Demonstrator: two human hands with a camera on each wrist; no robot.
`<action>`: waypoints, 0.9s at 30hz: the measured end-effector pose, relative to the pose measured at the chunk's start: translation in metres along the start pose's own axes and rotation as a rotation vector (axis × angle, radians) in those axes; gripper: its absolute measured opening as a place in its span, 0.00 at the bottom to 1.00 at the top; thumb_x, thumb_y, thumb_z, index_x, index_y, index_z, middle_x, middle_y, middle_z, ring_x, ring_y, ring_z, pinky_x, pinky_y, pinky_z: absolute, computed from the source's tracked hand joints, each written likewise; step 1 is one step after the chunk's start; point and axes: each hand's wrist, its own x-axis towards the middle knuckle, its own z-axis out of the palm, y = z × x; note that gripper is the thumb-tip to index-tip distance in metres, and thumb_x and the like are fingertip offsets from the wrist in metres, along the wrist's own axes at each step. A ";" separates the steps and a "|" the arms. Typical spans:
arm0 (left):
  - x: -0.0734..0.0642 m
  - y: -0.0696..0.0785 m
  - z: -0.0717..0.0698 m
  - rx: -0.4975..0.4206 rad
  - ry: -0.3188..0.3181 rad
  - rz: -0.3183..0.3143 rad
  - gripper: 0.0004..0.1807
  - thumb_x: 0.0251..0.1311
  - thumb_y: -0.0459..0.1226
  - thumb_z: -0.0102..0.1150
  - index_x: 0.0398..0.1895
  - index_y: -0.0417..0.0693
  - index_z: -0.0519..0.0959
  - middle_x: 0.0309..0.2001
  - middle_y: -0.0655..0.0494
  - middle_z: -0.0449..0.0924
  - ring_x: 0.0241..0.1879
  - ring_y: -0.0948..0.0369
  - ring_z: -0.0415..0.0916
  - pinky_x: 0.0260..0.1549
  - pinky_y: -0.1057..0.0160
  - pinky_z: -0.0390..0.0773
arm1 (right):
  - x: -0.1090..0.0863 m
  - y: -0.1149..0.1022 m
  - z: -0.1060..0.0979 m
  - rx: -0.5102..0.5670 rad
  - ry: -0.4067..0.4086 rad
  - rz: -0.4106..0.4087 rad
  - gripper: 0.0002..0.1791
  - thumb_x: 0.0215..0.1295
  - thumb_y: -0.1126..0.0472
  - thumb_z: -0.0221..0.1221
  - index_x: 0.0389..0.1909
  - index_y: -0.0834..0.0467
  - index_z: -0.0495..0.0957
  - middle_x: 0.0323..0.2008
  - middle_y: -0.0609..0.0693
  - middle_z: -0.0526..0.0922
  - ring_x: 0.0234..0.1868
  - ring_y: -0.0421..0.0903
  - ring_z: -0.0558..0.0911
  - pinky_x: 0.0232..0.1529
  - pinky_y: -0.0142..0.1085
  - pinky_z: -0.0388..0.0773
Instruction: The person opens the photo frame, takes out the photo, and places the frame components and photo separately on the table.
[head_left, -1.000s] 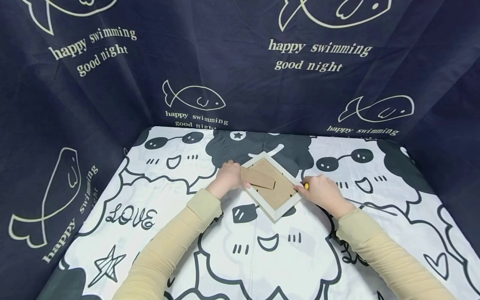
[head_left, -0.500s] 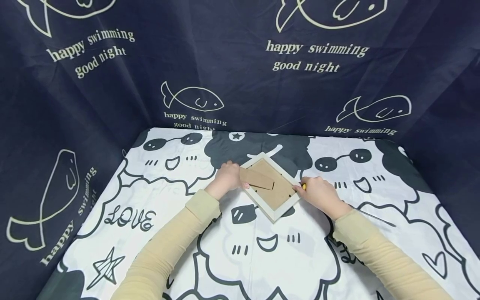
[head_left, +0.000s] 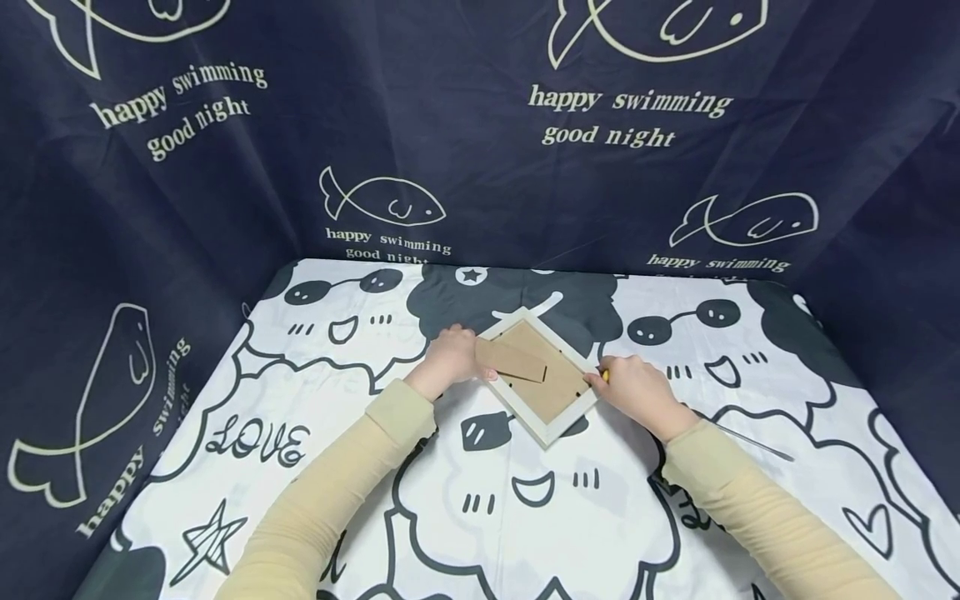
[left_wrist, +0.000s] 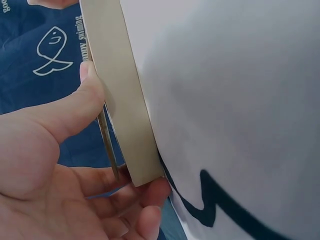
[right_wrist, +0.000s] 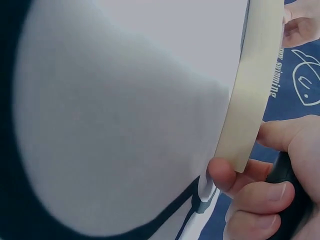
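Note:
A picture frame (head_left: 546, 432) with a pale wooden border lies back side up on the cloth, one corner toward me. Its brown backboard (head_left: 558, 400) carries a fold-out stand (head_left: 513, 358) and small dark tabs along the edge. My left hand (head_left: 452, 358) grips the left corner, thumb on the back side and fingers beneath the border. With thumb and finger, my right hand (head_left: 637, 392) pinches the right corner. Tucked in that same hand is a screwdriver (head_left: 750, 442) with a yellow and black handle; its thin shaft runs back past my wrist. The frame's front is hidden.
A white cloth (head_left: 592, 533) with black cartoon clouds covers the table. Dark blue curtains (head_left: 480, 125) with fish prints hang behind and at both sides.
The screwdriver's shaft has tilted slightly toward me in my right hand. Both hands keep their grip on the picture frame, which barely moves. The head view has shifted a little.

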 end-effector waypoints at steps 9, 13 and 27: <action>-0.001 -0.005 0.005 -0.182 0.017 0.014 0.44 0.36 0.54 0.76 0.53 0.32 0.74 0.50 0.39 0.75 0.50 0.48 0.73 0.52 0.55 0.73 | 0.001 -0.002 -0.001 -0.013 -0.006 -0.021 0.16 0.61 0.49 0.59 0.21 0.56 0.77 0.14 0.52 0.73 0.15 0.50 0.71 0.18 0.48 0.68; 0.001 -0.005 0.005 -0.202 0.007 0.024 0.45 0.37 0.52 0.76 0.54 0.30 0.73 0.53 0.37 0.74 0.54 0.48 0.70 0.56 0.55 0.71 | 0.001 -0.002 -0.001 -0.019 0.001 -0.036 0.16 0.61 0.50 0.59 0.20 0.56 0.76 0.14 0.51 0.73 0.15 0.49 0.71 0.17 0.47 0.68; 0.007 -0.007 -0.003 -0.233 -0.003 0.040 0.41 0.37 0.51 0.77 0.50 0.30 0.75 0.51 0.38 0.75 0.53 0.47 0.70 0.56 0.55 0.71 | 0.002 -0.003 -0.009 0.003 0.018 -0.054 0.16 0.60 0.51 0.59 0.19 0.57 0.76 0.11 0.48 0.68 0.13 0.46 0.68 0.14 0.37 0.60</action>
